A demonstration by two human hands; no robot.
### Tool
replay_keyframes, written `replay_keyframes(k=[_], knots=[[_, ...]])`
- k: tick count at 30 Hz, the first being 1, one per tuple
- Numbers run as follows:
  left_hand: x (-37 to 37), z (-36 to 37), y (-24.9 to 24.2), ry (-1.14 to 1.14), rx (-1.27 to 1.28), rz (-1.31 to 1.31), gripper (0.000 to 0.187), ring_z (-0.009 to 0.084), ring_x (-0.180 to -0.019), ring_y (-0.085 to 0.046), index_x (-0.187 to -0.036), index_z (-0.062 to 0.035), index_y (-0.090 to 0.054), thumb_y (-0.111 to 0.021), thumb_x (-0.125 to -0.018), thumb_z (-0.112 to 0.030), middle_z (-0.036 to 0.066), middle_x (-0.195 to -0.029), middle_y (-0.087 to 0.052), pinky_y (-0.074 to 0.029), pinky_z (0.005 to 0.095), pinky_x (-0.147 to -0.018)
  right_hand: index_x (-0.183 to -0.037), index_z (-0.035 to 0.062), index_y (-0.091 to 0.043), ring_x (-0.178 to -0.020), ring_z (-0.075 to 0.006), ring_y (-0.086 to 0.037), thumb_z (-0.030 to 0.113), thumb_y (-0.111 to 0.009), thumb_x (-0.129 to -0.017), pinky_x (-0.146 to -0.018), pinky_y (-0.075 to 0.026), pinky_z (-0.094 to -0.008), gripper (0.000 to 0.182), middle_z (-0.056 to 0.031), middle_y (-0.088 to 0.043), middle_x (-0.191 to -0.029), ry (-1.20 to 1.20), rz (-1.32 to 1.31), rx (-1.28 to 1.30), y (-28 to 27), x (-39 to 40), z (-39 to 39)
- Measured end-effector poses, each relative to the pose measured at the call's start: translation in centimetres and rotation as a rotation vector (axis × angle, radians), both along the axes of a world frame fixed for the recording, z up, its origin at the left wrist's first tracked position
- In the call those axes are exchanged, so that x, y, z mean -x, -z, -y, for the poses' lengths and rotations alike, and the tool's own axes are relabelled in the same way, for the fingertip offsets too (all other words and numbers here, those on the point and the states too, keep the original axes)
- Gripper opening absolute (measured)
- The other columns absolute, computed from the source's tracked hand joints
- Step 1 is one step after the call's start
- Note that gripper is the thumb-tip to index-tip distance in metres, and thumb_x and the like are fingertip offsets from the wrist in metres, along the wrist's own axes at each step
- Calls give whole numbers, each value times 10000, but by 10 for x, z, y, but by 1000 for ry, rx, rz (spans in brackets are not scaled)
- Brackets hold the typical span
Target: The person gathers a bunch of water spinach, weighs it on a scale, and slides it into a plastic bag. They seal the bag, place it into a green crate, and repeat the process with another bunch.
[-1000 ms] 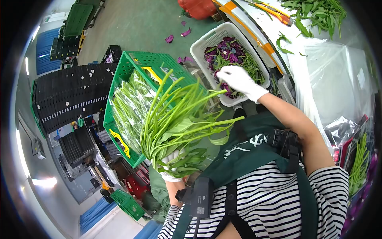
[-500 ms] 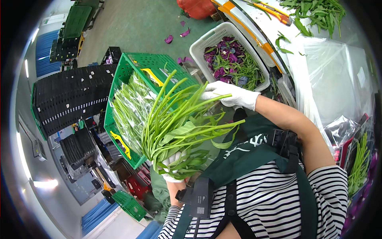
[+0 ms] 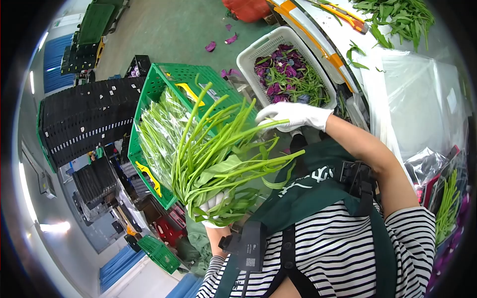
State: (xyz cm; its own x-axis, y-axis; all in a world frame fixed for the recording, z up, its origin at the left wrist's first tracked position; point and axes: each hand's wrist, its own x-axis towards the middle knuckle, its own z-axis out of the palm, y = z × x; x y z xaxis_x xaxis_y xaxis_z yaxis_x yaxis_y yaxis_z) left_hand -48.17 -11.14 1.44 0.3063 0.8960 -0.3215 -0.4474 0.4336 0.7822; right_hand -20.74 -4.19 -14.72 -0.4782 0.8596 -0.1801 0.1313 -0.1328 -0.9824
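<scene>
My left hand [image 3: 214, 204], in a white glove, is wrapped round a large bunch of leafy green stems [image 3: 218, 159], and leaves partly cover it. My right hand [image 3: 293, 115], also gloved in white, is at the right side of the bunch, its fingers bent together at the end of one stem [image 3: 271, 124]. Behind the bunch stands a green crate [image 3: 201, 74] with yellow handles, holding clear bags of green stems [image 3: 159, 134].
A white basket [image 3: 248, 59] holds purple and green leaves. On the white table [image 3: 375, 94] at the right lie an orange cutter [image 3: 348, 17], loose greens [image 3: 397, 17] and clear plastic bags [image 3: 422, 99]. Black crates [image 3: 89, 119] are stacked at the left.
My right hand has shifted slightly right, away from the upper stems. The upper stems in my left hand have spread and tilted to the left.
</scene>
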Motion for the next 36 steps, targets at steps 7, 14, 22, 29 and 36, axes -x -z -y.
replay_keyframes(k=[7, 14, 22, 29, 36], knots=[[1, 3, -3, -2, 7, -18, 478, 100, -472, -380, -514, -207, -432, -505, -907, -468, -68, -493, -411, -358, 319, -684, -922, 25, -644, -699, -73, -482, 471, -665, -823, -583, -399, -263, 457, 7, -539, -728, -48, -433, 246, -23, 26, 12], [1, 6, -5, -20, 11, -21, 474, 97, -470, -381, -517, -210, -435, -502, -910, -466, -71, -496, -414, -358, 317, -686, -894, 24, -698, -774, -108, -584, 233, -629, -872, -728, -443, -263, 221, -42, -676, -846, 382, -533, 374, -4, 25, 6], [1, 8, -5, -32, 6, -16, 469, 94, -468, -382, -521, -212, -438, -498, -913, -463, -73, -499, -418, -358, 316, -689, -849, 80, -654, -871, -275, -612, 351, -632, -792, -755, -456, -399, 277, -88, -641, -912, 575, 567, -90, 54, -24, 10], [1, 7, -5, -40, -2, -4, 465, 91, -466, -382, -524, -215, -442, -494, -916, -460, -76, -502, -422, -358, 315, -691, -1004, 65, -654, -915, -224, -594, 461, -665, -791, -805, -455, -334, 450, -97, -638, -959, 387, 92, 7, -8, -14, 29], [-1, 1, -4, -35, -25, 41, 462, 89, -464, -383, -527, -217, -445, -491, -918, -458, -78, -505, -426, -358, 313, -693, -852, 48, -673, -635, -109, -529, 495, -611, -853, -607, -441, -269, 452, -19, -590, -690, -177, -33, 246, -47, -2, 20]])
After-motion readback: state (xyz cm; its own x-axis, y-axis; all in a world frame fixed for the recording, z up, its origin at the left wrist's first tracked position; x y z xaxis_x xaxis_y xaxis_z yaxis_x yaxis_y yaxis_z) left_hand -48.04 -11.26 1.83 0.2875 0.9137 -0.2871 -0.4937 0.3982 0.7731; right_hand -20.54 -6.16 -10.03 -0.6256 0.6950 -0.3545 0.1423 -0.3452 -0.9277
